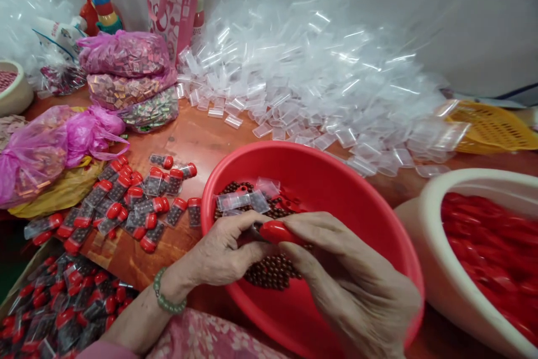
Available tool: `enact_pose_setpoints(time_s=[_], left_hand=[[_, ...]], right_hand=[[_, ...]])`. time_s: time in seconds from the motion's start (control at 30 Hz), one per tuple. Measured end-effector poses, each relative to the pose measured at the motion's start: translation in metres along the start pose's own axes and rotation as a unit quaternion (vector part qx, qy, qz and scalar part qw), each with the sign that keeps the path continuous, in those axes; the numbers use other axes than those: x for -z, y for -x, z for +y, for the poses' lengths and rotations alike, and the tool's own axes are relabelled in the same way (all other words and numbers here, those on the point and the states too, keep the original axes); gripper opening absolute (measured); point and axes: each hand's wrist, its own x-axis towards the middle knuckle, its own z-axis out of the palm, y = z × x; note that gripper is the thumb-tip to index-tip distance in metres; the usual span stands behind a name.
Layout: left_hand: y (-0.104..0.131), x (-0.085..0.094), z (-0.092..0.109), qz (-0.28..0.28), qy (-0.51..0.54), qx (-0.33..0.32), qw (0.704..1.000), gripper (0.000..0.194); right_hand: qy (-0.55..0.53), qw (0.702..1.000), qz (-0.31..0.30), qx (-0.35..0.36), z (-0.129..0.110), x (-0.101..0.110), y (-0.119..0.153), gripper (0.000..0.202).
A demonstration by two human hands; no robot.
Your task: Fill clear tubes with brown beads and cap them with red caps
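Over a red basin point(348, 180), my left hand point(229, 252) pinches a small clear case with dark contents, mostly hidden by the fingers. The thumb and fingers of my right hand point(340, 264) grip a red cap point(278, 232), which meets the right end of that case. Brown beads point(273, 272) lie in the basin under both hands. A few empty clear cases point(233, 200) rest on the beads. Left of the basin, capped cases point(145, 206) filled with dark beads are scattered on the table.
A white tub point(435, 202) of red caps point(487, 252) stands at the right. Clear cases point(294, 79) are heaped along the wall, beside a yellow basket point(491, 126). Pink bags point(126, 54) sit at the left. More filled cases point(63, 308) fill a container at the lower left.
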Motion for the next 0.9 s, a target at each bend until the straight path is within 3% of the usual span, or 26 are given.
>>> enact_pose_setpoints(time_s=[0.3,0.43,0.53,0.63,0.73,0.9], left_hand=[[-0.002,0.001,-0.004,-0.018,-0.092,0.008,0.996,0.008],[0.000,0.001,-0.004,-0.017,-0.101,0.019,0.995,0.006],[0.001,0.002,-0.003,-0.013,-0.032,0.040,0.999,0.012],[0.000,0.003,-0.005,-0.017,0.073,0.097,0.992,0.027],[-0.003,0.001,-0.008,-0.017,0.156,0.127,0.979,0.043],[-0.008,-0.002,-0.011,-0.016,0.208,0.115,0.971,0.045]], right_hand=[[0.038,0.999,-0.008,-0.031,0.008,-0.004,0.001,0.032],[0.051,0.999,0.001,-0.006,0.012,-0.004,0.002,0.033],[0.097,0.992,-0.055,0.060,0.017,-0.001,0.003,0.037],[0.195,0.969,-0.110,0.099,0.021,0.000,0.005,0.060],[0.296,0.940,-0.116,0.122,0.023,-0.003,0.006,0.066],[0.378,0.903,-0.115,0.168,0.025,-0.006,0.003,0.059]])
